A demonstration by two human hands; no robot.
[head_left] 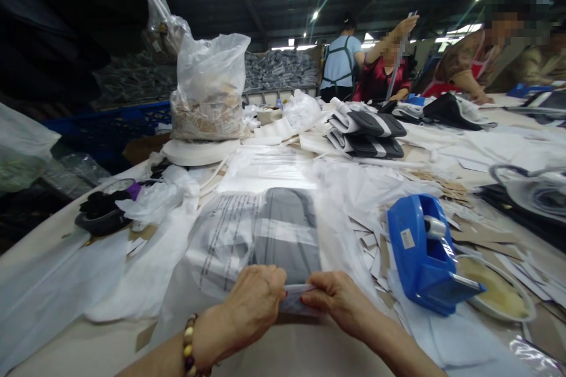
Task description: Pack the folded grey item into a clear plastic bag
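In front of me on the table lies a clear plastic bag [221, 235] printed with dark text. Folded grey fabric goods with a pale band [289, 232] show through it. My left hand [259, 297] is closed on the bag's near edge, fingers curled in, with a beaded bracelet on the wrist. My right hand [338, 297] pinches the same edge a little to the right, thumb on top. Between the two hands the edge looks folded over and stretched straight. A blue tape dispenser [424, 253] stands to the right of my right hand.
Stacked black-and-white folded goods [365, 132] lie beyond the bag. A large plastic sack of scraps [210, 91] stands at the back left. Left are a dark bowl [104, 212] and white sheets [141, 271]; right, a yellowish dish [499, 288] and paper scraps. Several co-workers [342, 65] are across the table.
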